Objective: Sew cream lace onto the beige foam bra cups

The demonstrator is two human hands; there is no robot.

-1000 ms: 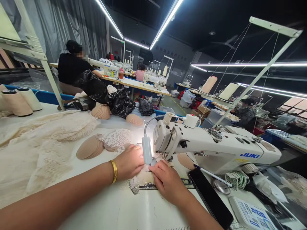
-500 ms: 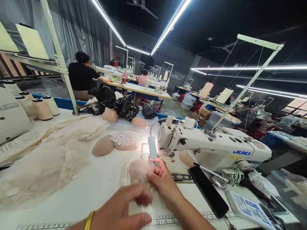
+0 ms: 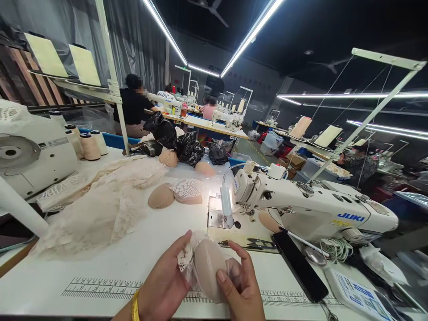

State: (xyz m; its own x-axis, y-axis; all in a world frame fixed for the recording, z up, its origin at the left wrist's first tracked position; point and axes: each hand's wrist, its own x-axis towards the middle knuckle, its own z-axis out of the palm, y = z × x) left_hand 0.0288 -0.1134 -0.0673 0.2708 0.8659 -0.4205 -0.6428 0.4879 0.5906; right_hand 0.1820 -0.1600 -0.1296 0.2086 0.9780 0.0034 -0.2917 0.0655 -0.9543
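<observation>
Above the front edge of the table, I hold a beige bra cup [image 3: 207,265] covered with sheer fabric and white lace. My left hand [image 3: 165,278], with a gold bracelet at the wrist, grips its lace side; some fingertips are hidden behind it. On the other side, the thumb of my right hand [image 3: 245,287] presses against the cup's face, the fingers lying behind the sheer fabric. Just beyond both hands are the sewing machine's needle plate [image 3: 217,218] and a pair of thread snips [image 3: 259,244].
A white JUKI sewing machine [image 3: 310,205] with a lit lamp [image 3: 226,200] stands right. Further cups [image 3: 161,197] and sheer lace fabric [image 3: 96,209] lie left. A black phone [image 3: 301,267] and a boxed item [image 3: 354,290] are at the right. Co-workers sit behind.
The cup has come away from the needle area towards me. My left hand, earlier apart from it, now grips it too. The view has shifted left.
</observation>
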